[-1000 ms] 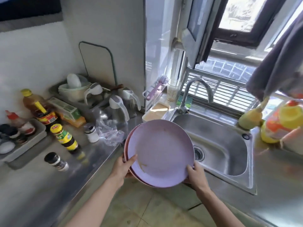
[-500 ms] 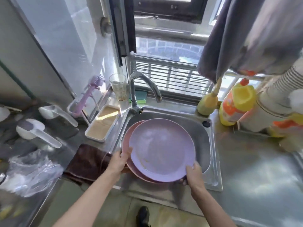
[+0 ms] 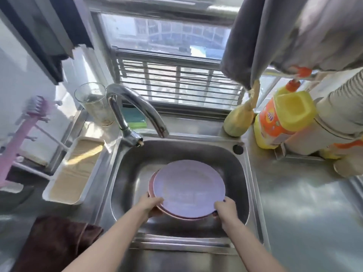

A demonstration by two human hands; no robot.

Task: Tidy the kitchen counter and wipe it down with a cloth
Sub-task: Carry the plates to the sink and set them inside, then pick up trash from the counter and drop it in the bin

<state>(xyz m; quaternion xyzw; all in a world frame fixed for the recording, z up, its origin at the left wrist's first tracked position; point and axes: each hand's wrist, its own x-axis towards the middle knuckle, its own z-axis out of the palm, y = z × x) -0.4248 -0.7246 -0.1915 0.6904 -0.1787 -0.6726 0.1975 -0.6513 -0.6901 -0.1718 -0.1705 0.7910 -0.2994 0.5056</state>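
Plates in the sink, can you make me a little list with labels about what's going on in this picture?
plates: purple plate stacked on a pink plate, inside the sink basin
left hand: grips the stack's near left rim
right hand: grips the near right rim
sink: steel; whether the plates touch its bottom cannot be told
tap: spout over the basin, no water visible
left of sink: white tray, empty glass, dark brown cloth
right of sink: yellow and orange bottle
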